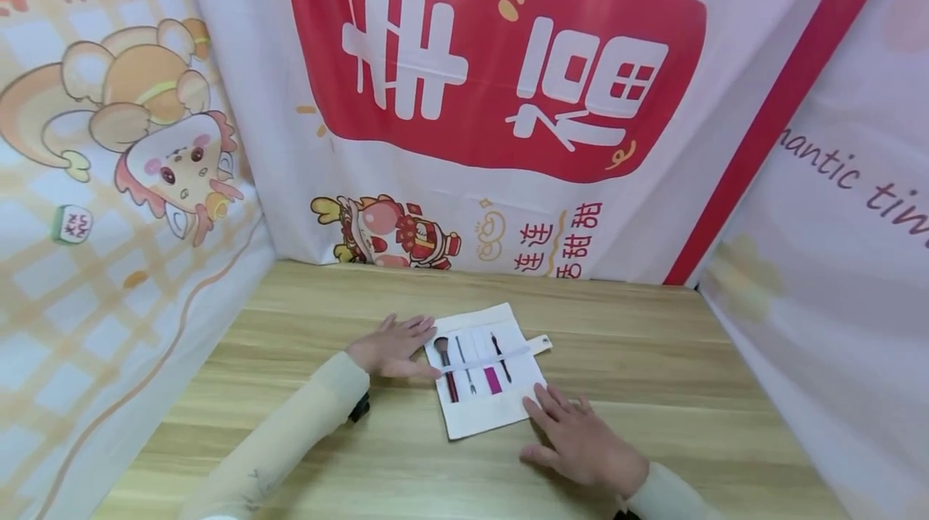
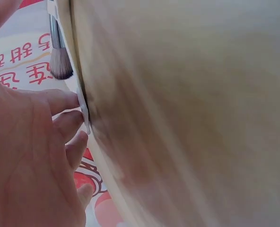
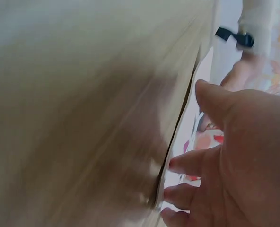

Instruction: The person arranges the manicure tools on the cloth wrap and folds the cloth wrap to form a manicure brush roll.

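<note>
With fingers loosely extended, the left hand (image 1: 395, 347) and right hand (image 1: 581, 441) touch opposite edges of the white case (image 1: 482, 417), seemingly steadying it flat on the tabletop (image 1: 653, 367) while its strap (image 1: 475, 363) secures the brush (image 1: 444, 359).

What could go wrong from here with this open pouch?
The brush and the slim dark tool seem held by just one thin band, so they might slip out if the pouch is tilted. The snap tab juts past the edge and could fold under. The left hand and right hand are at opposite sides, so uneven movement may skew it.
</note>
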A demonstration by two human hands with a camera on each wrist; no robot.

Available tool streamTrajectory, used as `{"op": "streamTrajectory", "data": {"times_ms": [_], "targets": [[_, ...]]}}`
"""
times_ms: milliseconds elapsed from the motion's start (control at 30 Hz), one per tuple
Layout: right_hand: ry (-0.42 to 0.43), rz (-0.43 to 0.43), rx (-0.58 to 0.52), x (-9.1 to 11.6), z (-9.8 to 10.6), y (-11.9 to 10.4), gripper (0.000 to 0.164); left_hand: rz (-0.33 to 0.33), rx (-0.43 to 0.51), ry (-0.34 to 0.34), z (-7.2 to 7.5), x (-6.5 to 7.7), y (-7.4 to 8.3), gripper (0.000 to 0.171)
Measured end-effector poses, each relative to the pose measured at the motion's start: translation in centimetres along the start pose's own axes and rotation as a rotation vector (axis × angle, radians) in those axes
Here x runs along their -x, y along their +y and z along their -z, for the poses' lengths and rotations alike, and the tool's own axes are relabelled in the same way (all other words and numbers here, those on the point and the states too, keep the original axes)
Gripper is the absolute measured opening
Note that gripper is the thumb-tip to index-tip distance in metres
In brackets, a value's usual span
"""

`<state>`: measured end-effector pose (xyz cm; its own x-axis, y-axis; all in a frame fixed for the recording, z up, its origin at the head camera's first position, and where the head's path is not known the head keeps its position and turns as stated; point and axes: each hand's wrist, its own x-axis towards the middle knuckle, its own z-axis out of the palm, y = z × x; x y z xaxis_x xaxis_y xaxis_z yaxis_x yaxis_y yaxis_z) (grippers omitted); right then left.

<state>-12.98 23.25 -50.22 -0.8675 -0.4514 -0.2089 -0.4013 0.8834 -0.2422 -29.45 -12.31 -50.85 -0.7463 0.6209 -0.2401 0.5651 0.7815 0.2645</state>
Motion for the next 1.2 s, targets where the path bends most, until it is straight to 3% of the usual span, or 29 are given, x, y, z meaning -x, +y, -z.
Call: {"op": "streamTrajectory", "data": {"times_ms": [200, 467, 700, 867, 1200], "targets": [[-0.033, -0.044, 0.036, -1.2, 0.8, 1.9, 0.087, -0.051, -0.011, 0.002, -1.0, 2.1, -0.3, 0.105], [-0.004, -0.082, 0.047, -3.4, 1.6, 5.2, 0.093, -0.135, -0.028, 0.01, -2.2, 4.6, 1.1, 0.108], [0.046, -0.021, 0.012, -5.9, 1.5, 8.2, 0.091, -0.175, 0.013, 0.014, -3.4, 6.5, 2.8, 0.106], [0.044, -0.012, 0.0, -7.2, 1.8, 9.1, 0.09, -0.179, 0.024, -0.005, -3.5, 7.7, 4.4, 0.105], [0.012, -0.024, 0.0, -8.0, 2.1, 9.6, 0.09, -0.222, -0.066, -0.052, -3.1, 8.9, 6.9, 0.103]]}}
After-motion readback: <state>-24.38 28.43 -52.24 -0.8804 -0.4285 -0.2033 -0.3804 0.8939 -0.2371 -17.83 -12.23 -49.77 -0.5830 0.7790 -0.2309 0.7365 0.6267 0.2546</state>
